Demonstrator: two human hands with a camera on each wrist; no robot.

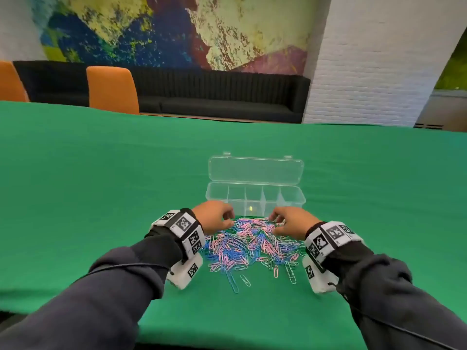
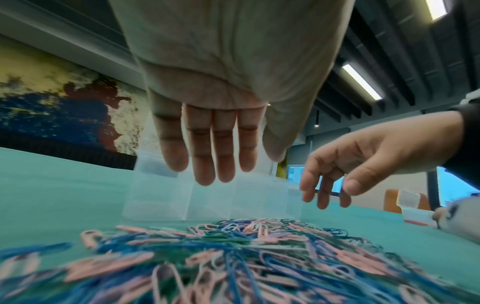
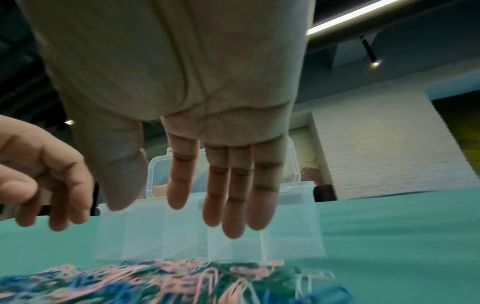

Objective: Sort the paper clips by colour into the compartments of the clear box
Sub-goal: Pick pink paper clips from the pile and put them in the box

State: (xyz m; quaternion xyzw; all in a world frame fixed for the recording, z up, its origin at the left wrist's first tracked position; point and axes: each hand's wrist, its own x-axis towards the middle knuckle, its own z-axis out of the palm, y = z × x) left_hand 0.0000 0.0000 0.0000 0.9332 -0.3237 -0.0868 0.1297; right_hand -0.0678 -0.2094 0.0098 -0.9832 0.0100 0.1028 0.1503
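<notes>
Green table (image 1: 101,173), both hands above paper clips (image 1: 250,243).

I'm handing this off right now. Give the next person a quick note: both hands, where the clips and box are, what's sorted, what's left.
Left hand: over the far left edge of the paper clip pile, fingers relaxed, holding nothing.
Right hand: over the far right edge, fingers loose, no grip on a clip that I can see.
Clear box: just beyond the pile on the green cloth, lid standing open; compartments look empty apart from a small yellowish spot in a middle one.
Done: next to nothing sorted.
Left: pink, blue, green and pale clips, all still mixed.
</notes>
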